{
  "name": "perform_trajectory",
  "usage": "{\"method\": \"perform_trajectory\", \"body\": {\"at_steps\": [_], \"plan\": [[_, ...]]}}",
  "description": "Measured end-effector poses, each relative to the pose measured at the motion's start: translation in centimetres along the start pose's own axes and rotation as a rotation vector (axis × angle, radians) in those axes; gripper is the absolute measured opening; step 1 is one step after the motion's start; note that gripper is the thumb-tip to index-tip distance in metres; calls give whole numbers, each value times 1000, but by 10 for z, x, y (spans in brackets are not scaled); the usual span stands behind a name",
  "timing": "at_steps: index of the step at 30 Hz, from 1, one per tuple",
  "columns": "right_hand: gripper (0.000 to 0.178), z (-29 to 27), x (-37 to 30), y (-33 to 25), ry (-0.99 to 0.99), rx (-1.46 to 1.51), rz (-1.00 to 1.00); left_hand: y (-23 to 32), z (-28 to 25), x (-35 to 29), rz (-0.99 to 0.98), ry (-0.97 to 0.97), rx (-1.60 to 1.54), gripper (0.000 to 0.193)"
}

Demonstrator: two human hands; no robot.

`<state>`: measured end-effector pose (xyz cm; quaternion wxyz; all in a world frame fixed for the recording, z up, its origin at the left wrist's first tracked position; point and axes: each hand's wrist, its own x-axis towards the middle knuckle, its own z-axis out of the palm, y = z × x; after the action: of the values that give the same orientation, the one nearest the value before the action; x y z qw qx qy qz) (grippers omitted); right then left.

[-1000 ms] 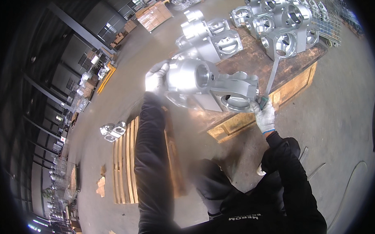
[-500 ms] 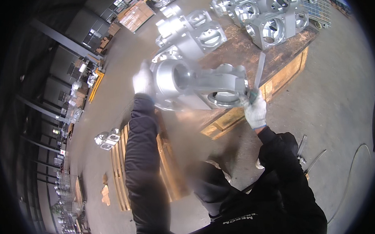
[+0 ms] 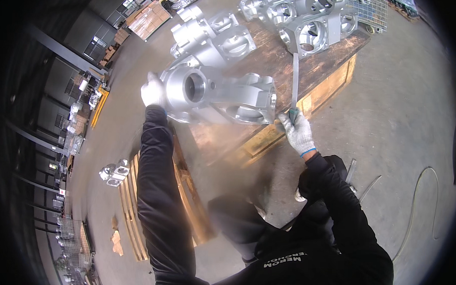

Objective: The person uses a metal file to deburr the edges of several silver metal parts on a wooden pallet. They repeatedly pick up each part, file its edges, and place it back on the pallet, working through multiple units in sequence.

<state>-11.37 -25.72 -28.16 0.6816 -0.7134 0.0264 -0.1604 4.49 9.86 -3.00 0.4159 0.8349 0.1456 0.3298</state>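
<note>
1. Well, spread all around underfoot as grey floor (image 3: 389, 113).
2. Standing on it as a heavy wooden bench (image 3: 271, 53), dark and worn on top, yellowish along the side.
3. Lying to the left as a slatted pallet (image 3: 192, 201), partly covered from view by the left sleeve (image 3: 161, 185).
4. Crowded together at the bench's far right as a cluster of silvery castings (image 3: 312, 30), with a smaller group (image 3: 211, 39) further left.
5. Placed between both hands, above the near left end of the bench, as one large casting (image 3: 217, 92), ring-shaped opening facing up at its left part; impossible to tell how fully supported by the wood.
6. Pointing away, just beside that casting's right end, as a flat metal blade (image 3: 295, 77) with a green handle (image 3: 292, 114).
7. Wrapped around that handle with gloved fingers, as the right hand (image 3: 299, 134).
8. Touching the casting's left end, gloved in white, as the left hand (image 3: 153, 91); finger spread lost in glare, cannot tell.
</note>
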Motion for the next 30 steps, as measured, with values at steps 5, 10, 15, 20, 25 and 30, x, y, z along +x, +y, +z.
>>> {"method": "perform_trajectory", "body": {"at_steps": [5,10,15,20,25,30], "plan": [[43,-38,-6,1,-76,125,297,-18,-34,-43,-26,53,-163,60],[51,-47,-34,-4,-264,570,275,-76,-95,-105,-15,55,-441,50],[43,-46,-88,-41,-229,67,-29,-101,-137,-200,-233,-21,-720,45],[41,-28,-73,-78,-211,-223,-207,-117,-138,-266,-478,152,-941,51],[43,-33,-104,-95,-282,-314,-142,-156,-136,-299,-585,149,-1014,54],[42,-24,-121,-80,-112,-357,-362,-199,-132,-312,-594,91,-1076,56]]}}
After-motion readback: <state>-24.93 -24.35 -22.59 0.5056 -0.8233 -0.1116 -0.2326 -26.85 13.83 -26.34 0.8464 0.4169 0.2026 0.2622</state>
